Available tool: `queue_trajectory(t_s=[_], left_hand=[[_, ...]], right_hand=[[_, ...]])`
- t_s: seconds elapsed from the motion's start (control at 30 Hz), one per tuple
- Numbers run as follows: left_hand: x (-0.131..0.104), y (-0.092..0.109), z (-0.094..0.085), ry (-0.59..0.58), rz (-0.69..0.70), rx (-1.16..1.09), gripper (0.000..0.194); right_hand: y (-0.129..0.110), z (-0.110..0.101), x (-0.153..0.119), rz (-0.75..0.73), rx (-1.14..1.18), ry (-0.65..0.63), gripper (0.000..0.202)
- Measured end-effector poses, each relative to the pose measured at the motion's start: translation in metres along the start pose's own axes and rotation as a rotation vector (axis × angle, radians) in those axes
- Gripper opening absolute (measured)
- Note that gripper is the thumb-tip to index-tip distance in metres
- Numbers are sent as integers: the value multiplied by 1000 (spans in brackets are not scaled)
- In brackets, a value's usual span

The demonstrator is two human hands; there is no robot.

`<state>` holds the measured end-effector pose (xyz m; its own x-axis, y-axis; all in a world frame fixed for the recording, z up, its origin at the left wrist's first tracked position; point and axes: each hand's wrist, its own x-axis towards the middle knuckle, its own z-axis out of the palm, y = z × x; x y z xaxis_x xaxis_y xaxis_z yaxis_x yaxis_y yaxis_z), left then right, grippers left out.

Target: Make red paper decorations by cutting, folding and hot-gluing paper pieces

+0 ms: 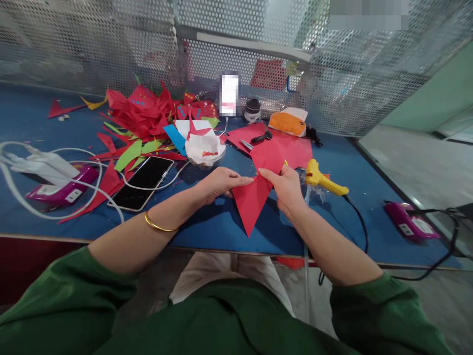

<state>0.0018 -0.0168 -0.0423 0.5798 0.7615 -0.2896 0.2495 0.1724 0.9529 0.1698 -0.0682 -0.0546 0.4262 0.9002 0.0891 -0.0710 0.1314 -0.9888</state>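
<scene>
A folded piece of red paper (252,204) is held between both hands above the table's front part, one pointed corner aimed down toward me. My left hand (220,183) pinches its left edge, thumb on top. With thumb and fingers closed, my right hand (286,185) grips the same paper at its upper right. Just beyond lie flat red paper sheets (295,148), with black-handled scissors (261,138) on them. To the right of my right hand rests a yellow glue gun (325,183). The fingers under the paper are partly hidden.
A pile of red paper pieces (144,111) spreads at the back left. Nearby are a white bowl (205,149), a black-screened phone (144,181) and a purple power strip (83,185) with white cables. Another purple power strip (412,222) sits right. Perforated metal panels (111,44) stand behind the blue table (214,234).
</scene>
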Motion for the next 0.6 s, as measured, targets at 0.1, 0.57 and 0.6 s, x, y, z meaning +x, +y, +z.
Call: queue_trajectory(t_s=[0.1,0.57,0.6], left_hand=[[0,1,0,-1,8,5,17],[4,1,-2,109,48,-108,32],[4,1,-2,117,70,-133,28]], right_hand=[[0,0,0,9,-3,-8,20],[-2,1,-6,51,-36,-139,30],[-1,2,-7,53,-41,-170,32]])
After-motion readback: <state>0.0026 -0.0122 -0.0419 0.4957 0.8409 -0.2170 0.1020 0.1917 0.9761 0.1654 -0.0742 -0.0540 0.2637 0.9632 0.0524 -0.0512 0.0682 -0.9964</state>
